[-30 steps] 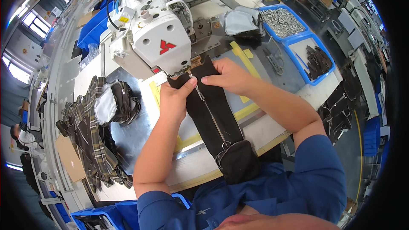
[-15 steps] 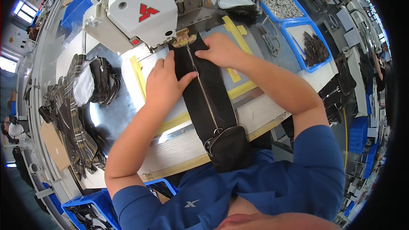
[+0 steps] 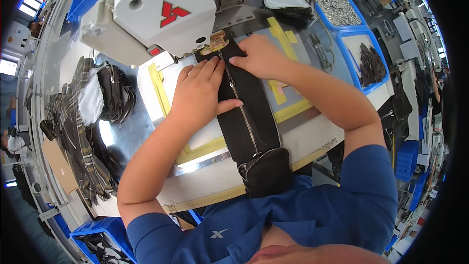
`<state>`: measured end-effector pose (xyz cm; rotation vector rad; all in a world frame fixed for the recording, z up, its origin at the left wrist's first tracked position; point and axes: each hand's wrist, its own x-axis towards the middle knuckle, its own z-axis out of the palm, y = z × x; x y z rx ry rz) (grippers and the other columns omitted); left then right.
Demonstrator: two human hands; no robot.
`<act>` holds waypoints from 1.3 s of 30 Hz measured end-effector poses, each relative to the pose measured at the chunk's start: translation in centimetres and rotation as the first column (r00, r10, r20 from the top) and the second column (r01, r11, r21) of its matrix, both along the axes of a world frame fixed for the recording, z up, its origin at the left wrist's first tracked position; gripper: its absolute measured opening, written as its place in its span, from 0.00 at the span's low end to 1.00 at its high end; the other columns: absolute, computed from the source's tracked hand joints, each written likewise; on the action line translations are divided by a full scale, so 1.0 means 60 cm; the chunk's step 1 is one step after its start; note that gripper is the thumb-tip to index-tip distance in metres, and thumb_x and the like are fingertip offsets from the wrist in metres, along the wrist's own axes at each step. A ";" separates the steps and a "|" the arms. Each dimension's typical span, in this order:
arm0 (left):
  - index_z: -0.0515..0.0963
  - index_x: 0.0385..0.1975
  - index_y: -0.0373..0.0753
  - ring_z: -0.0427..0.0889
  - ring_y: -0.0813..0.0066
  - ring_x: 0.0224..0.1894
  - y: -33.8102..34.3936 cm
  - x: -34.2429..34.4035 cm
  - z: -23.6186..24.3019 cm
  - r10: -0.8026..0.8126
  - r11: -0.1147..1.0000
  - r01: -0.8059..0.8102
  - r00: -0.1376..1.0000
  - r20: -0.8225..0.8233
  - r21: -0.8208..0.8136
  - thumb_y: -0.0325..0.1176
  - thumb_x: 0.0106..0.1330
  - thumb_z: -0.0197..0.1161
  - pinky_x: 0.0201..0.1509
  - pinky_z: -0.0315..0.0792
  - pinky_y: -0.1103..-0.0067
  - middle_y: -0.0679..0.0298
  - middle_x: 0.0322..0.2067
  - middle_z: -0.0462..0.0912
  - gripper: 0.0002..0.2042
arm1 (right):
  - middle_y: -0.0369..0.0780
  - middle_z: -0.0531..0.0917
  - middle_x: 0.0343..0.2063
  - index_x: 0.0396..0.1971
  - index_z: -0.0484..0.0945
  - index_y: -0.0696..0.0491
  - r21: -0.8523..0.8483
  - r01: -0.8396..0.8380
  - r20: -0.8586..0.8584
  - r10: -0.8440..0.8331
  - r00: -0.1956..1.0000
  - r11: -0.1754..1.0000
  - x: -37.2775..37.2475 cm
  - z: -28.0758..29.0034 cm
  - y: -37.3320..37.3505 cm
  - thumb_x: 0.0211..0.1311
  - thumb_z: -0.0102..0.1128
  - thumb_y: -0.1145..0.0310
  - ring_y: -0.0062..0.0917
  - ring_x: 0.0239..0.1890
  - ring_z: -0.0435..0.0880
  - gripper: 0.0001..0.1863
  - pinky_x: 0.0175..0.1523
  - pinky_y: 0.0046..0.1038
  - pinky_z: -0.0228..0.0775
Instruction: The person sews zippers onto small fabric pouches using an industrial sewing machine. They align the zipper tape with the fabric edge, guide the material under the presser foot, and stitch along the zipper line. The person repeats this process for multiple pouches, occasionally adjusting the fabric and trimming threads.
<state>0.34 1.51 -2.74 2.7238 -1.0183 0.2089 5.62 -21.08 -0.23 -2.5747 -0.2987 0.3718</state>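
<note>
A long black zippered fabric piece (image 3: 264,112) runs from under the sewing machine's head (image 3: 161,14) toward my body. Its metal zipper (image 3: 248,124) lies lengthwise, with the slider near my left hand. At the near end a black pouch-like part (image 3: 268,172) hangs over the table edge. My left hand (image 3: 201,90) lies flat on the fabric's left side, fingers stretched toward the machine and thumb across the zipper. My right hand (image 3: 261,57) grips the far right edge, close to the brass-coloured clamp (image 3: 215,43). The fabric's far end is hidden beneath the machine.
At left, stacked black pieces with white lining (image 3: 115,93) lie beside plaid cloth (image 3: 73,127). Blue trays hold metal hardware (image 3: 337,7) and dark strips (image 3: 372,63) at right. Thread snips (image 3: 320,51) lie nearby. Yellow tape (image 3: 293,111) marks the plate.
My left hand has slid forward and flattened on the fabric, its thumb now over the zipper. The right hand keeps its place at the far edge. The view has shifted slightly.
</note>
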 end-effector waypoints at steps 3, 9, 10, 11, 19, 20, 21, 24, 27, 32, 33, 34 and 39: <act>0.74 0.67 0.32 0.76 0.52 0.69 -0.004 0.006 0.006 0.005 1.000 -0.006 0.999 -0.053 -0.011 0.66 0.53 0.76 0.72 0.66 0.60 0.50 0.69 0.77 0.49 | 0.55 0.86 0.46 0.41 0.84 0.62 -0.021 -0.041 -0.018 0.041 0.999 0.999 0.006 0.003 -0.002 0.65 0.72 0.55 0.53 0.51 0.86 0.22 0.56 0.47 0.79; 0.73 0.68 0.32 0.75 0.48 0.67 -0.002 0.014 0.012 -0.007 0.998 0.000 0.993 -0.115 -0.061 0.64 0.47 0.79 0.70 0.66 0.59 0.50 0.69 0.76 0.52 | 0.51 0.83 0.56 0.54 0.78 0.58 -0.159 -0.365 0.571 0.387 0.724 0.917 -0.033 -0.004 -0.026 0.56 0.78 0.55 0.49 0.59 0.82 0.31 0.67 0.49 0.71; 0.72 0.68 0.32 0.75 0.47 0.67 -0.004 0.017 0.011 -0.024 0.996 0.014 0.992 -0.125 -0.083 0.63 0.47 0.80 0.71 0.66 0.59 0.49 0.69 0.75 0.52 | 0.51 0.83 0.57 0.54 0.78 0.59 -0.134 -0.399 0.567 0.401 0.720 0.907 -0.037 -0.011 -0.025 0.56 0.78 0.54 0.48 0.60 0.81 0.32 0.69 0.49 0.69; 0.72 0.68 0.31 0.74 0.46 0.68 -0.005 0.020 0.010 -0.042 0.994 0.028 0.990 -0.134 -0.106 0.62 0.47 0.81 0.72 0.66 0.58 0.49 0.69 0.75 0.52 | 0.51 0.83 0.57 0.54 0.78 0.59 -0.108 -0.432 0.563 0.413 0.716 0.895 -0.041 -0.019 -0.024 0.55 0.78 0.54 0.46 0.61 0.81 0.33 0.72 0.49 0.67; 0.70 0.69 0.26 0.73 0.42 0.70 -0.006 0.021 0.008 -0.065 0.988 0.031 0.974 -0.219 -0.154 0.56 0.46 0.84 0.76 0.67 0.57 0.44 0.68 0.73 0.54 | 0.56 0.80 0.63 0.55 0.77 0.63 -0.045 -0.517 0.434 0.483 0.761 0.855 -0.038 -0.036 -0.017 0.58 0.77 0.52 0.48 0.68 0.78 0.34 0.77 0.46 0.65; 0.70 0.69 0.25 0.73 0.42 0.70 -0.008 0.022 0.007 -0.072 0.987 0.038 0.973 -0.220 -0.154 0.55 0.46 0.84 0.75 0.67 0.57 0.43 0.68 0.73 0.54 | 0.56 0.80 0.63 0.55 0.77 0.63 -0.038 -0.517 0.426 0.482 0.766 0.855 -0.037 -0.035 -0.019 0.58 0.76 0.53 0.49 0.68 0.78 0.34 0.77 0.46 0.66; 0.70 0.69 0.25 0.73 0.42 0.70 -0.009 0.023 0.006 -0.077 0.987 0.044 0.972 -0.221 -0.154 0.55 0.46 0.84 0.75 0.68 0.58 0.43 0.68 0.73 0.54 | 0.56 0.80 0.63 0.56 0.77 0.64 -0.030 -0.518 0.418 0.482 0.770 0.855 -0.037 -0.034 -0.020 0.59 0.76 0.53 0.49 0.68 0.78 0.34 0.77 0.45 0.66; 0.70 0.69 0.26 0.73 0.42 0.70 -0.009 0.024 0.004 -0.074 0.987 0.040 0.972 -0.224 -0.153 0.55 0.45 0.84 0.75 0.67 0.57 0.43 0.69 0.72 0.54 | 0.57 0.79 0.63 0.56 0.76 0.65 -0.018 -0.526 0.410 0.486 0.772 0.851 -0.035 -0.031 -0.021 0.59 0.76 0.54 0.49 0.68 0.78 0.34 0.76 0.44 0.67; 0.72 0.67 0.24 0.73 0.41 0.69 -0.010 0.023 0.007 -0.070 0.987 0.035 0.973 -0.220 -0.160 0.54 0.48 0.82 0.75 0.67 0.57 0.42 0.68 0.73 0.50 | 0.57 0.79 0.63 0.57 0.76 0.65 -0.021 -0.531 0.407 0.492 0.770 0.847 -0.036 -0.029 -0.019 0.60 0.76 0.54 0.50 0.68 0.77 0.35 0.76 0.44 0.67; 0.69 0.71 0.26 0.72 0.42 0.70 -0.009 0.022 0.004 -0.064 0.988 0.031 0.973 -0.222 -0.149 0.55 0.45 0.85 0.76 0.67 0.57 0.43 0.69 0.72 0.55 | 0.57 0.79 0.63 0.58 0.76 0.66 -0.023 -0.528 0.400 0.492 0.773 0.849 -0.037 -0.028 -0.019 0.61 0.75 0.54 0.50 0.69 0.77 0.35 0.76 0.44 0.66; 0.69 0.71 0.27 0.72 0.42 0.71 -0.010 0.022 0.004 -0.063 0.988 0.030 0.972 -0.226 -0.149 0.55 0.44 0.85 0.76 0.67 0.57 0.43 0.69 0.72 0.55 | 0.57 0.79 0.63 0.58 0.76 0.66 -0.026 -0.524 0.396 0.490 0.777 0.851 -0.038 -0.027 -0.019 0.61 0.75 0.54 0.50 0.69 0.77 0.35 0.76 0.44 0.66; 0.69 0.71 0.27 0.72 0.42 0.71 -0.009 0.021 0.004 -0.063 0.989 0.030 0.973 -0.223 -0.147 0.56 0.45 0.85 0.76 0.67 0.57 0.43 0.69 0.72 0.55 | 0.57 0.79 0.64 0.58 0.76 0.66 -0.026 -0.523 0.392 0.490 0.779 0.852 -0.038 -0.028 -0.018 0.61 0.75 0.54 0.50 0.69 0.76 0.35 0.76 0.44 0.66; 0.69 0.71 0.27 0.72 0.43 0.71 -0.010 0.022 0.003 -0.067 0.989 0.037 0.975 -0.214 -0.141 0.56 0.45 0.84 0.76 0.66 0.57 0.44 0.70 0.72 0.55 | 0.57 0.79 0.63 0.57 0.76 0.66 -0.027 -0.532 0.404 0.496 0.769 0.846 -0.038 -0.029 -0.020 0.61 0.75 0.54 0.50 0.68 0.77 0.35 0.76 0.43 0.66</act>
